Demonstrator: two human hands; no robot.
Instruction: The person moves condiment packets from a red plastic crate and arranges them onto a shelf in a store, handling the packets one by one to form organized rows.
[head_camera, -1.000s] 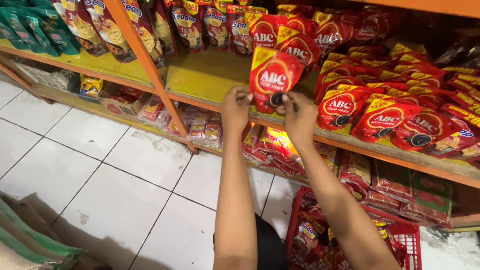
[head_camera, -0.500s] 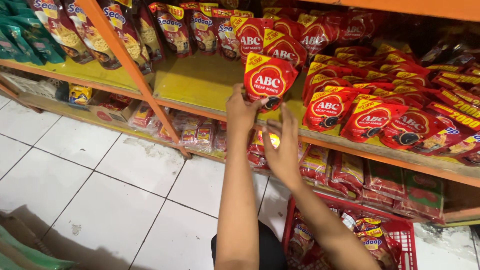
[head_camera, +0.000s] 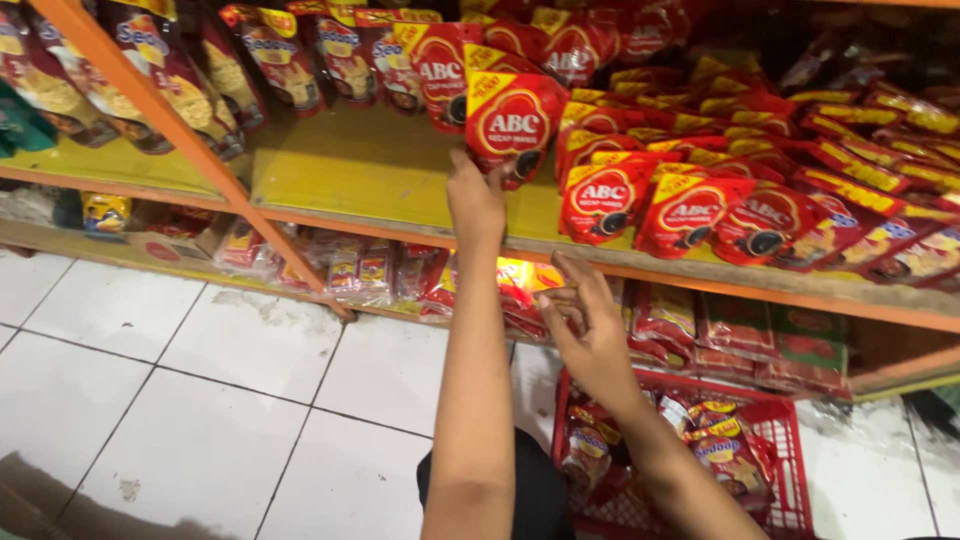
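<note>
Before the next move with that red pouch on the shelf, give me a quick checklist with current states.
1. Left hand has hold of the red pouch: ok, fingers on its lower edge.
2. Pouch upright on the yellow shelf: ok, it stands with its front panel facing out.
3. Right hand free: ok, it is open, empty and below the shelf edge.
4. Room beside the pouch: ok, bare shelf to its left; the row of red pouches crowds its right.
5. Red basket within reach on the floor: ok, it lies just under the right hand with packets inside.
6. Pouch base fully seated: cannot tell, the hand hides it.
</note>
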